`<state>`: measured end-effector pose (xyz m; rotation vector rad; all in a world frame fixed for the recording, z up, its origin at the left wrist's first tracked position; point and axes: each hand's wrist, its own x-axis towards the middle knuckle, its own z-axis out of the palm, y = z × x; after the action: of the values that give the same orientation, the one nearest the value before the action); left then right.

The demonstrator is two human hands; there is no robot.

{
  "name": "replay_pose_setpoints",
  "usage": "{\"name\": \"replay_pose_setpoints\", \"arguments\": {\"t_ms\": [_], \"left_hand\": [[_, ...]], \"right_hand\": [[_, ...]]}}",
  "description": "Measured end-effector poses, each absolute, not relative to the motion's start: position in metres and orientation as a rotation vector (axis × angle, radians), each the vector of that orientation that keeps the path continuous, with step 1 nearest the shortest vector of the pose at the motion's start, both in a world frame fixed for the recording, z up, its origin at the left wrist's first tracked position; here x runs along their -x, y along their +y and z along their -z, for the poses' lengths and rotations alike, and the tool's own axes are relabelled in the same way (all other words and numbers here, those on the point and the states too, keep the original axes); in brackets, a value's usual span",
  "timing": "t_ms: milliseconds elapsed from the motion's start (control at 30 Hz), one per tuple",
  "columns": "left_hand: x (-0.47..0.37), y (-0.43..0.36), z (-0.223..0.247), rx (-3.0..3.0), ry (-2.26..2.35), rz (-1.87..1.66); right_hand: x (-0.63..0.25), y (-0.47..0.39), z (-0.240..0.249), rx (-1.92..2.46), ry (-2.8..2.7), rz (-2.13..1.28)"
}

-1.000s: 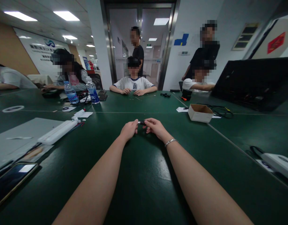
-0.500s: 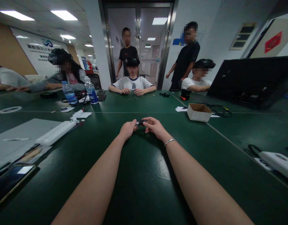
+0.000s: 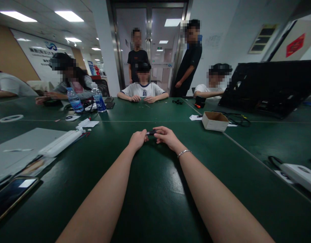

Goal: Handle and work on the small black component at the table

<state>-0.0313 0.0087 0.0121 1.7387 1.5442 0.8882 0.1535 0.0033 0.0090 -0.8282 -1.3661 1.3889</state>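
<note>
Grip narrow, left hand and right hand pinch a dark object.

Between left hand and right hand, over the middle of the worktop, is the held object. A phone lies at the near left; two bottles stand farther back on that side (side by side). Right of the hands sits a box, cables just beside it, a monitor farther right.
</note>
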Motion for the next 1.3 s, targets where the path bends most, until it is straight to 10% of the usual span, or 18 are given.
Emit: {"name": "replay_pose_setpoints", "arguments": {"t_ms": [1300], "left_hand": [[0.032, 0.010, -0.005, -1.783, 1.436, -0.925]], "right_hand": [[-0.153, 0.001, -0.011, 0.864, -1.332, -1.398]]}}
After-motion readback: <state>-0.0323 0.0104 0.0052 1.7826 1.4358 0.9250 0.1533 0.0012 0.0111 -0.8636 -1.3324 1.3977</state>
